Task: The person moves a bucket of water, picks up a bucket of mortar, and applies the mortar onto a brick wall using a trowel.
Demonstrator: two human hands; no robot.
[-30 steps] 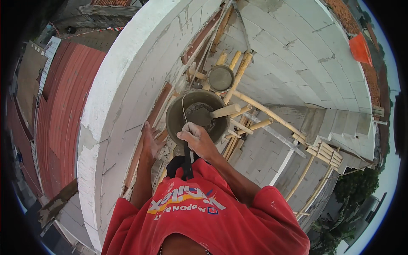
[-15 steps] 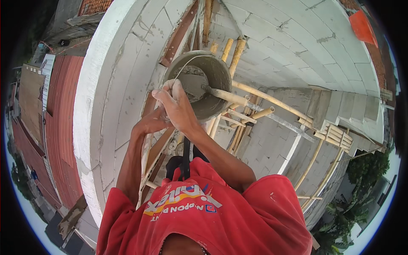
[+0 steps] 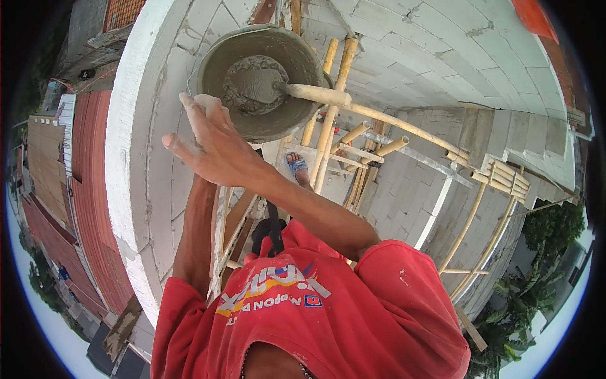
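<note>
A grey bucket (image 3: 297,63) of wet mortar (image 3: 255,104) is just beyond my hands, close to the top of the block wall. In it lies a mortar-covered trowel, its pale wooden handle (image 3: 319,95) resting over the right rim. The wire bail (image 3: 189,79) hangs down on the bucket's left side. My right hand (image 3: 211,142) crosses leftward over my left wrist, its thumb and index finger apart, at the near left of the bucket, with nothing visible in it. My left forearm (image 3: 194,237) comes up beneath; my left hand is hidden behind the right one.
A pale block wall (image 3: 142,158) runs along my left, with red metal roofs (image 3: 91,189) far below. Bamboo scaffold poles (image 3: 404,129) stand to the right. Below the bucket, a sandalled foot (image 3: 295,163) shows on a board. An orange-red object (image 3: 533,18) is at upper right.
The bucket has shifted left and away from me. Its bail has dropped to the left side. My right hand has moved left and its fingers have spread off the bail.
</note>
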